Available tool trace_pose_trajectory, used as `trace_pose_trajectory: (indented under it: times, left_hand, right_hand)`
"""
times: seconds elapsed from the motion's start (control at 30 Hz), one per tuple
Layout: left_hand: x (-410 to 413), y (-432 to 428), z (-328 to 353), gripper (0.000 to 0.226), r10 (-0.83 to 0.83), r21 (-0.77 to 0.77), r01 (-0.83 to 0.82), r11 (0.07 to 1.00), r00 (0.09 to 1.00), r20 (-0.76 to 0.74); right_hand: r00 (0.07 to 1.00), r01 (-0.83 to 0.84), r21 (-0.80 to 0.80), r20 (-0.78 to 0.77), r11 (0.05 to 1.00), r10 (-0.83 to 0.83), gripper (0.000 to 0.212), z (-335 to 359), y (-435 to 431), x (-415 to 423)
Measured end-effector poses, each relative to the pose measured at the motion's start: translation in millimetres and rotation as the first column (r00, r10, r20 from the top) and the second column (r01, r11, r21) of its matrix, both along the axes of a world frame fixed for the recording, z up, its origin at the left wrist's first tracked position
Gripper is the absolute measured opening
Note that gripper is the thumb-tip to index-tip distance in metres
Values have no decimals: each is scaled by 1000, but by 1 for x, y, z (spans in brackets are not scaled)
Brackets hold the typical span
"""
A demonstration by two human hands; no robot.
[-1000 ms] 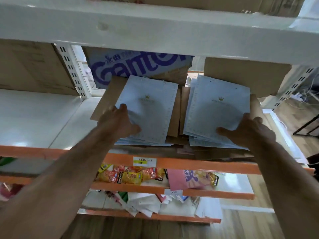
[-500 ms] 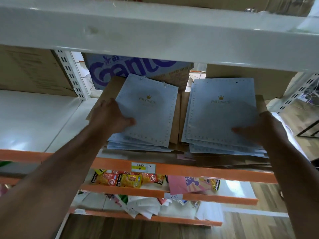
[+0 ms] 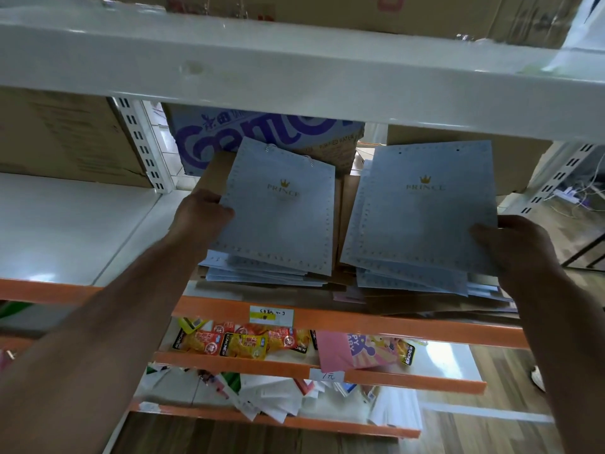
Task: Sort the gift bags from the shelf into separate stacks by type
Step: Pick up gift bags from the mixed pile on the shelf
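Gift bags of pale blue paper lie flat in two stacks on the shelf, and both stacks are in front of the carton with purple letters [image 3: 262,134]. The left stack [image 3: 281,217] is directly in front of this carton. The right stack [image 3: 422,217] is in front of the carton and to its right, just beside the left stack but not touching it. Each top bag shows a gold crown and the word PRINCE. Brown paper bags [image 3: 212,173] lie under the blue ones, between them and the shelf board.

The left grip [image 3: 203,216] is closed on the left edge of the left stack's top bags, with its fingers curled around that edge. The right grip [image 3: 514,244] holds the near right corner of the right stack's top bags, the thumb lying on the upper face. Below the carton and nearer to the person runs an orange shelf rail [image 3: 393,322] with a small price label [image 3: 271,315], and lower again are snack packets [image 3: 242,344].
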State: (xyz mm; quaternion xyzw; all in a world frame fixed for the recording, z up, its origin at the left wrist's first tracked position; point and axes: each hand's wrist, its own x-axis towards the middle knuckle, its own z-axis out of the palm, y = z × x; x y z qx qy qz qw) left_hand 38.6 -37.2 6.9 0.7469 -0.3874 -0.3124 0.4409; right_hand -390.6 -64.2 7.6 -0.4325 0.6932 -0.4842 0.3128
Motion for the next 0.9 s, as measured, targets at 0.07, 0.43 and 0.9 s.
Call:
trace_pose_trajectory:
  times: [0.07, 0.43, 0.9]
  left_hand:
    - [2, 4, 0, 10, 8, -21, -9, 1000, 999, -51]
    - [12, 82, 5, 26, 127, -79, -167, 983, 921, -369]
    - [90, 224, -5, 35, 306, -82, -374, 924, 850, -428]
  right_hand:
    - [982, -51, -23, 181, 998, 54, 13, 2, 2, -2]
    - [901, -307, -74, 297, 949, 315, 30, 12, 37, 41]
    - [837, -455, 5, 344, 891, 426, 19, -5, 102, 166]
